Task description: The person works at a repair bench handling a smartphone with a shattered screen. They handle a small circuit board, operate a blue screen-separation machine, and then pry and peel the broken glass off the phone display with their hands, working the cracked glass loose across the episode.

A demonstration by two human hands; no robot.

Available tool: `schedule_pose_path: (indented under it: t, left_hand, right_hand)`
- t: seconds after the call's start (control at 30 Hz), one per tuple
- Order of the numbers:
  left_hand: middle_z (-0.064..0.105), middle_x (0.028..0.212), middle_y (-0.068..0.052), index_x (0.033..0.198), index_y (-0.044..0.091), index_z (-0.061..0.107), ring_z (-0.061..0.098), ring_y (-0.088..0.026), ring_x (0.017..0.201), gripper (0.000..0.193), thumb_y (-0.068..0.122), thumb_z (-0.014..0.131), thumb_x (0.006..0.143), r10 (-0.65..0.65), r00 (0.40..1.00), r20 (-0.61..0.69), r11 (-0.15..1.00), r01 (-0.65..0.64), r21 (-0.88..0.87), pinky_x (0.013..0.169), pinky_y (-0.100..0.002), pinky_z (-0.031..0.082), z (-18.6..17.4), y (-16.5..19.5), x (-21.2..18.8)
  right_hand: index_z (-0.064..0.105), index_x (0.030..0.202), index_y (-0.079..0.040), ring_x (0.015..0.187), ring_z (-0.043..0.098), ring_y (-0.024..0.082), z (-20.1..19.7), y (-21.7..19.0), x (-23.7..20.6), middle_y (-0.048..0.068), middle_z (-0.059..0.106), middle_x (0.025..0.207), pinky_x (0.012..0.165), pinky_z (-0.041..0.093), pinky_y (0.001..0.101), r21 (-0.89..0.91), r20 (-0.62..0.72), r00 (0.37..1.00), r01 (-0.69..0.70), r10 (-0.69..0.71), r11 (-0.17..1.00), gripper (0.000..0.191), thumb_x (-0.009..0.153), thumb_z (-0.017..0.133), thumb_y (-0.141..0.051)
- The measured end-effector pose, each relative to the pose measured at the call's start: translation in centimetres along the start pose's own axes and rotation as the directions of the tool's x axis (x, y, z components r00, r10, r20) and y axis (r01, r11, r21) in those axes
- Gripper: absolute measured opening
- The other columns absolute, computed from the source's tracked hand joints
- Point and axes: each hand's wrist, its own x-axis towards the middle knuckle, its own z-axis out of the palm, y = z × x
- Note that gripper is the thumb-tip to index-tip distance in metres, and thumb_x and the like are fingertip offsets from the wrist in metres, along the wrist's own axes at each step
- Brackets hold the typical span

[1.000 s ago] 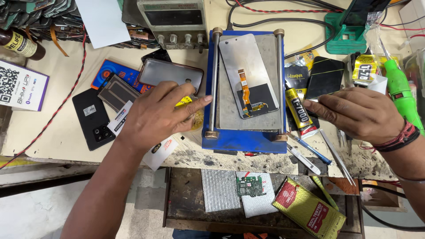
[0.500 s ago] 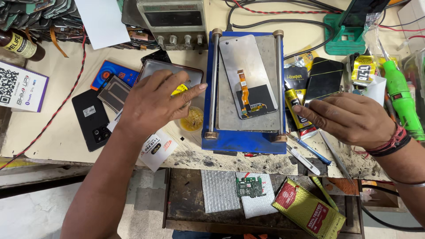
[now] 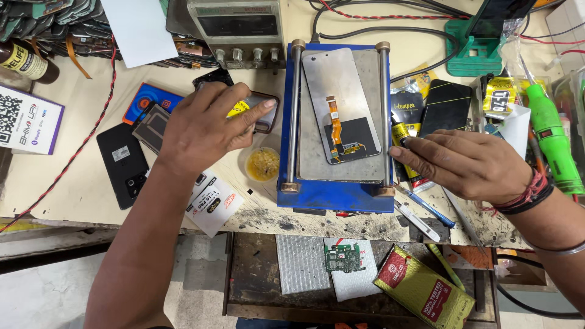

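Note:
My left hand (image 3: 201, 131) reaches over the bench, its fingers closed on a small yellow piece (image 3: 237, 108) above a dark-rimmed phone housing (image 3: 268, 119). My right hand (image 3: 469, 164) pinches the black cap of a yellow and black glue tube (image 3: 399, 135) at the right rail of a blue plate machine (image 3: 335, 192). A phone display panel (image 3: 338, 91) lies face down on the machine's metal plate, its orange flex cable showing. A small round cup of yellow paste (image 3: 263, 164) stands left of the machine, below my left fingers.
A black phone (image 3: 125, 164), a blue card and a white sticker lie at the left. A power supply (image 3: 237, 27) stands at the back. A green tool (image 3: 548, 140), tweezers (image 3: 420, 210) and packets crowd the right. A circuit board (image 3: 341, 257) and a yellow packet (image 3: 423, 292) lie on the lower shelf.
My left hand has moved up and away from the paste cup, onto the phone housing, carrying the yellow piece. My right hand has shifted slightly left, onto the glue tube's cap.

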Motion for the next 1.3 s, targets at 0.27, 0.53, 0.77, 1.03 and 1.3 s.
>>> schedule_pose_path:
  t: [0.27, 0.53, 0.77, 1.03, 1.3]
  left_hand:
    - [0.059, 0.126, 0.002, 0.138, 0.033, 0.071, 0.059, -0.02, 0.111, 0.071, 0.027, 0.088, 0.069, -0.014, 1.0, -0.02, 1.0, 0.014, -0.004, 0.089, -0.034, 0.057, 0.7, -0.5, 0.1]
    - [0.056, 0.127, 0.003, 0.137, 0.033, 0.07, 0.056, -0.021, 0.112, 0.068, 0.031, 0.088, 0.072, -0.032, 0.999, -0.02, 0.999, 0.033, 0.037, 0.091, -0.034, 0.057, -0.1, 0.1, 0.1]
    - [0.055, 0.127, 0.003, 0.139, 0.033, 0.07, 0.057, -0.021, 0.113, 0.07, 0.033, 0.088, 0.071, -0.036, 0.999, -0.022, 0.998, 0.037, 0.052, 0.094, -0.034, 0.057, -0.3, 0.6, 0.1]
    - [0.056, 0.127, 0.002, 0.138, 0.032, 0.071, 0.057, -0.02, 0.112, 0.064, 0.028, 0.087, 0.076, -0.003, 0.996, -0.084, 0.998, 0.008, 0.069, 0.093, -0.035, 0.058, -0.1, 0.7, 0.1]
    - [0.057, 0.126, 0.002, 0.139, 0.033, 0.07, 0.057, -0.02, 0.111, 0.063, 0.028, 0.086, 0.078, 0.001, 0.996, -0.089, 0.997, 0.006, 0.08, 0.092, -0.033, 0.057, -0.2, 0.7, -0.1]
  right_hand:
    - [0.069, 0.134, -0.004, 0.095, 0.072, 0.023, 0.2, 0.2, 0.5, 0.01, 0.07, 0.113, 0.085, 0.061, 0.0337, -0.031, -0.013, 0.998, 0.058, -0.058, 0.998, 0.051, 0.083, 0.068, -0.001]
    - [0.071, 0.131, -0.005, 0.093, 0.071, 0.022, 0.9, 0.7, 0.6, 0.008, 0.071, 0.111, 0.082, 0.06, 0.0323, -0.021, -0.046, 0.998, 0.048, -0.049, 0.999, 0.048, 0.084, 0.07, 0.001]
    - [0.073, 0.13, -0.004, 0.094, 0.071, 0.023, 1.4, 1.3, 0.3, 0.009, 0.071, 0.111, 0.081, 0.06, 0.0342, -0.004, -0.034, 0.999, 0.038, -0.038, 0.999, 0.046, 0.084, 0.07, -0.001]
    - [0.072, 0.13, -0.006, 0.094, 0.071, 0.024, 1.3, 1.7, 0.0, 0.01, 0.071, 0.112, 0.081, 0.06, 0.035, 0.009, -0.021, 1.0, 0.02, -0.02, 1.0, 0.049, 0.082, 0.068, -0.002]
    - [0.072, 0.132, -0.009, 0.095, 0.071, 0.024, 1.1, 1.5, -0.1, 0.008, 0.071, 0.113, 0.082, 0.06, 0.0345, 0.0, 0.012, 1.0, -0.019, 0.019, 1.0, 0.051, 0.082, 0.067, -0.003]
